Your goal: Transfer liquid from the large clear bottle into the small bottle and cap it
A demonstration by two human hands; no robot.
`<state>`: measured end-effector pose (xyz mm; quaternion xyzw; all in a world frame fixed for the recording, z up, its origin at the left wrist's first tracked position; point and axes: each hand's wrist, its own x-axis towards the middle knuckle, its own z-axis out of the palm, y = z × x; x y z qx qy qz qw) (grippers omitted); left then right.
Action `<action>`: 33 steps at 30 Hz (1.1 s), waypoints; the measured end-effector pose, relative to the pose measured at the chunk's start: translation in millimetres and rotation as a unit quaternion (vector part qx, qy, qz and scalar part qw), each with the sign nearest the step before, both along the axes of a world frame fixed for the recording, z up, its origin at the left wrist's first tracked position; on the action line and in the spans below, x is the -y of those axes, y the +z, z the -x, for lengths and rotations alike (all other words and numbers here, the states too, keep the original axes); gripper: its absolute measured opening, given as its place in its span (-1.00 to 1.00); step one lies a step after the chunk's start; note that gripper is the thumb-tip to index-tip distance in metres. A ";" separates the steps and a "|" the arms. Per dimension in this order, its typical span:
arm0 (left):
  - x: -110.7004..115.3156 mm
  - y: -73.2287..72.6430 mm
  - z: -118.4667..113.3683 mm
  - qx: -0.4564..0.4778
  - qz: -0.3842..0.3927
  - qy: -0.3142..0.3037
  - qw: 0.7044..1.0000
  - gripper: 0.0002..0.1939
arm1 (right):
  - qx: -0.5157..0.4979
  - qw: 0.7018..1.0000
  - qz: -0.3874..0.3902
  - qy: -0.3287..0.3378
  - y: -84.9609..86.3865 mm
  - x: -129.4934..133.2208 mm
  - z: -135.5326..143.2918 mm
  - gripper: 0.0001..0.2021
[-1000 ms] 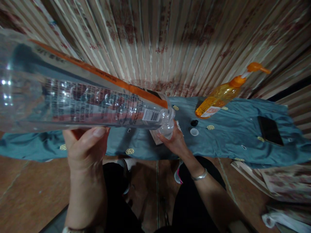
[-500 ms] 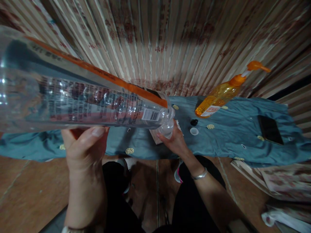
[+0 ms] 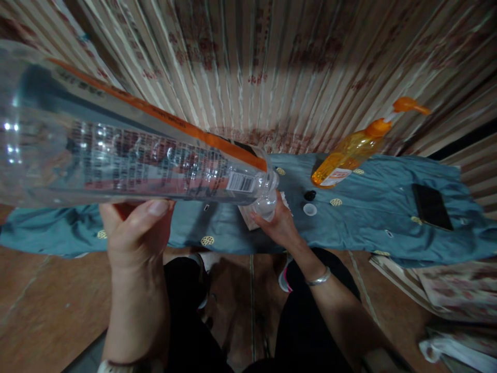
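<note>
A large clear bottle with an orange-edged label lies tilted across the left of the view, its neck toward the centre. My left hand is closed round its underside, thumb showing below it. My right hand grips a small clear container right at the big bottle's mouth. Beneath the small container, a light paper-like piece rests on the teal cloth. Whether liquid is passing between the two cannot be made out.
On the teal cloth stand a pump bottle of orange liquid, a small black cap, a white round cap and a dark flat object. A pleated curtain hangs behind.
The large bottle's base end has shifted slightly to the right and its label has turned a little. Both hands keep their grip in nearly the same place.
</note>
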<state>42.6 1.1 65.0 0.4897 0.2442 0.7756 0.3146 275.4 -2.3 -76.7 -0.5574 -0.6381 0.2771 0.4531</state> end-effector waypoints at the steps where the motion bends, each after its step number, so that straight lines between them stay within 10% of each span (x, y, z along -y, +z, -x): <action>1: 0.3 0.1 0.1 -0.003 0.007 -0.001 1.000 0.01 | 0.000 1.000 -0.002 0.000 -0.2 0.1 -0.1 -0.19; 33: -7.9 6.7 1.1 -0.007 -0.013 -0.045 0.999 -0.01 | 0.017 0.999 -0.015 0.023 1.5 -0.9 -2.2 -0.18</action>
